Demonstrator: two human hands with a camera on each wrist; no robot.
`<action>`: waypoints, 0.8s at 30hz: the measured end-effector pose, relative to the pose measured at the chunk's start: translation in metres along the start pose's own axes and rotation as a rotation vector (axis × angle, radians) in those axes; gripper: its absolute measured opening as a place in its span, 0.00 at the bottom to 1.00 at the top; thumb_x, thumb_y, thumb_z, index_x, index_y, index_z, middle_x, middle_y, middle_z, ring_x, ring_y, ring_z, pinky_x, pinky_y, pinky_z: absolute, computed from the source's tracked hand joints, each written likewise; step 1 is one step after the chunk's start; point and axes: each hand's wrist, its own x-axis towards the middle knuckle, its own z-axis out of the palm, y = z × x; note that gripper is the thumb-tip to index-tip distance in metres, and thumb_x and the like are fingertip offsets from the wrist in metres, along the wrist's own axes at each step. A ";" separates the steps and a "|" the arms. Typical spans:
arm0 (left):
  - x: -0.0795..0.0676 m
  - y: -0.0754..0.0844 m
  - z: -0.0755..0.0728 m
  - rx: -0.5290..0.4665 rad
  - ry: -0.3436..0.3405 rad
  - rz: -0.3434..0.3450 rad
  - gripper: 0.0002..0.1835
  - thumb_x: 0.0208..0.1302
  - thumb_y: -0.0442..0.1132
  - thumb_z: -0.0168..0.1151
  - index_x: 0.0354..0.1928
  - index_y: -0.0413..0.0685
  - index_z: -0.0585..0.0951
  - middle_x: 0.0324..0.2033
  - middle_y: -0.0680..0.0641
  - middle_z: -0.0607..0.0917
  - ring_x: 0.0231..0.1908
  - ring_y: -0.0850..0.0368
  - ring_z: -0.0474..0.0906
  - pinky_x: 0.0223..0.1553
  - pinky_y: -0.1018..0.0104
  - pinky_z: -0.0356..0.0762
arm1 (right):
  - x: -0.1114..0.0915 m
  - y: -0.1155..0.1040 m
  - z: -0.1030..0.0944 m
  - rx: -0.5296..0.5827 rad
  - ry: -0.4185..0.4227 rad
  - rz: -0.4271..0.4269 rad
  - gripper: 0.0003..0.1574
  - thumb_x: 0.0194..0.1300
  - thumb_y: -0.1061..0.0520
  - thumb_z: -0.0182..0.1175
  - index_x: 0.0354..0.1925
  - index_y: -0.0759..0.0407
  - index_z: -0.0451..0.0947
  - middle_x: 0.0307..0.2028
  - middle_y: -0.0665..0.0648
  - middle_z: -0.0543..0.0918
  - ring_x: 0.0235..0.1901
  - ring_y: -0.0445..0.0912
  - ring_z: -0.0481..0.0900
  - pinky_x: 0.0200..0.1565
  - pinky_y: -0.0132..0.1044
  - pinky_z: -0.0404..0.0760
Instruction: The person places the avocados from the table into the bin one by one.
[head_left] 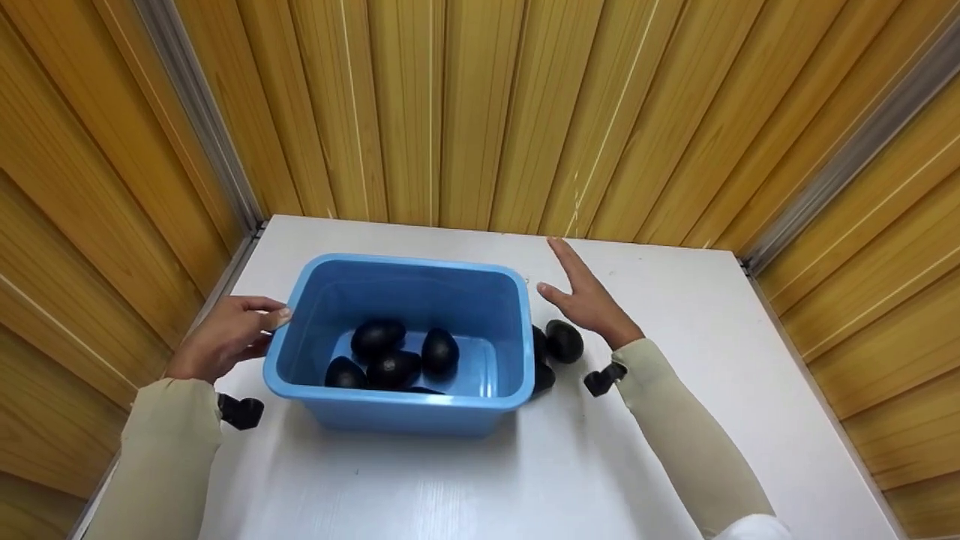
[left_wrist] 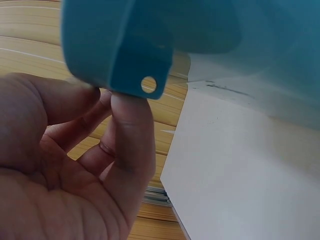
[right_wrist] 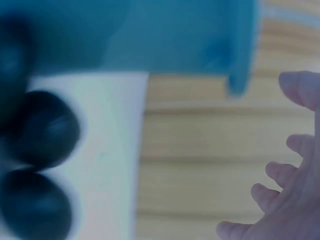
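Observation:
A blue plastic bin [head_left: 405,418] with a wide rim stands on the white table. Several smooth black egg-shaped objects [head_left: 394,369] lie on its floor, partly hidden by the near wall. My left hand [head_left: 225,335] is at the bin's left rim. In the left wrist view its thumb and index finger pinch the rim's lower edge, beside a small hole. My right hand [head_left: 589,304] hovers past the bin's right side with thumb and fingers spread, touching nothing. Below it, more black egg-shaped objects [head_left: 564,341] lie against the bin's right side, some partly covered by the rim.
The white table [head_left: 420,487] ends at a wall of yellow wood-grain panels [head_left: 465,112] behind the bin. Similar panels rise at the left and right, with grey metal posts [head_left: 795,217] in the corners. Black wrist cameras [head_left: 241,412] sit by both sleeves.

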 end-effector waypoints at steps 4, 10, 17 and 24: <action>0.000 -0.002 0.001 0.003 0.006 0.013 0.29 0.80 0.51 0.55 0.72 0.38 0.73 0.62 0.33 0.80 0.49 0.49 0.87 0.66 0.40 0.78 | -0.018 0.047 0.014 0.063 0.022 0.141 0.54 0.69 0.58 0.59 0.85 0.52 0.44 0.85 0.61 0.45 0.84 0.60 0.42 0.83 0.62 0.46; 0.001 -0.002 0.002 0.006 0.017 0.022 0.29 0.80 0.51 0.55 0.71 0.38 0.74 0.58 0.39 0.84 0.46 0.51 0.85 0.64 0.44 0.82 | -0.038 0.084 0.040 0.111 -0.001 0.300 0.59 0.58 0.65 0.58 0.84 0.58 0.45 0.84 0.65 0.48 0.83 0.63 0.44 0.82 0.61 0.48; 0.002 -0.004 0.004 0.001 0.035 0.013 0.28 0.80 0.51 0.55 0.71 0.39 0.74 0.58 0.38 0.83 0.47 0.49 0.85 0.65 0.41 0.80 | -0.049 0.091 0.063 0.116 0.042 0.260 0.57 0.56 0.66 0.62 0.81 0.66 0.52 0.79 0.71 0.58 0.79 0.68 0.57 0.80 0.64 0.56; 0.000 -0.002 0.003 -0.003 0.034 0.015 0.28 0.80 0.51 0.55 0.71 0.40 0.74 0.60 0.38 0.83 0.48 0.49 0.85 0.66 0.42 0.79 | -0.049 0.095 0.074 0.060 0.103 0.220 0.54 0.58 0.63 0.73 0.77 0.69 0.60 0.75 0.73 0.66 0.76 0.68 0.64 0.78 0.63 0.61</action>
